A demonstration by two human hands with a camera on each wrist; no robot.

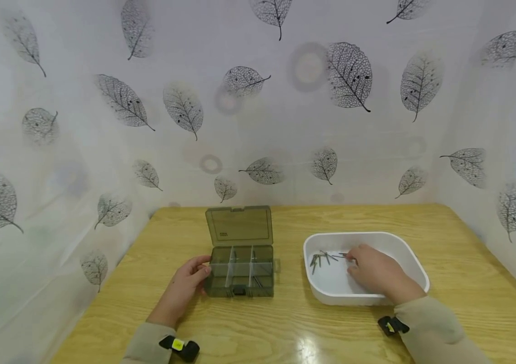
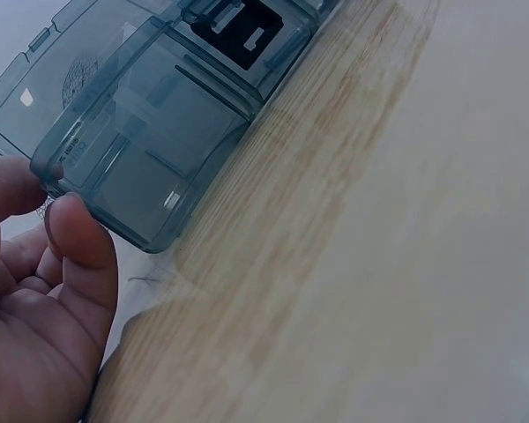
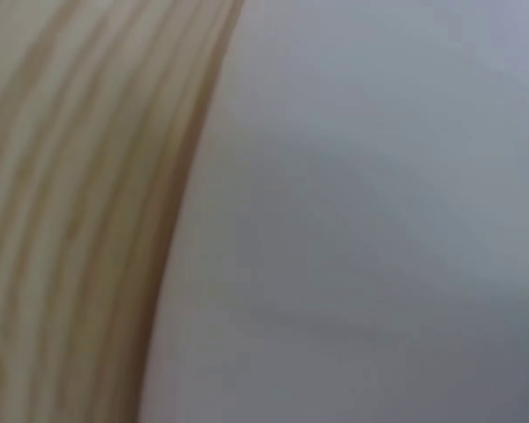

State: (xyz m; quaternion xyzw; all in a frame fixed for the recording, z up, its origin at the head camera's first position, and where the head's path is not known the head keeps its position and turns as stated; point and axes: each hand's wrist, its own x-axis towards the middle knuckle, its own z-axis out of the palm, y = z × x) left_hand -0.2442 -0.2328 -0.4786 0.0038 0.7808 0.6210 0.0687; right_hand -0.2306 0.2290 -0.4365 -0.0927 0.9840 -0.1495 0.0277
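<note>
A smoky green compartment box (image 1: 239, 270) stands on the table with its lid (image 1: 239, 226) raised. Dividers split it, and a few thin dark pieces lie inside. My left hand (image 1: 185, 285) grips the box's left side; in the left wrist view, thumb (image 2: 79, 233) and a finger meet at its corner. My right hand (image 1: 376, 270) reaches into a white tray (image 1: 314, 290), fingertips down at some thin metal pieces (image 1: 321, 259) like nails or screws. Whether it pinches one is too small to tell. The right wrist view shows only the blurred tray wall (image 3: 353, 229) and wood.
The box and tray stand side by side on a wood-grain table (image 1: 285, 328), with a gap between them. A clear latch (image 1: 277, 265) sticks out at the box's right. A pale curtain (image 1: 276, 126) with leaf prints hangs behind and at both sides.
</note>
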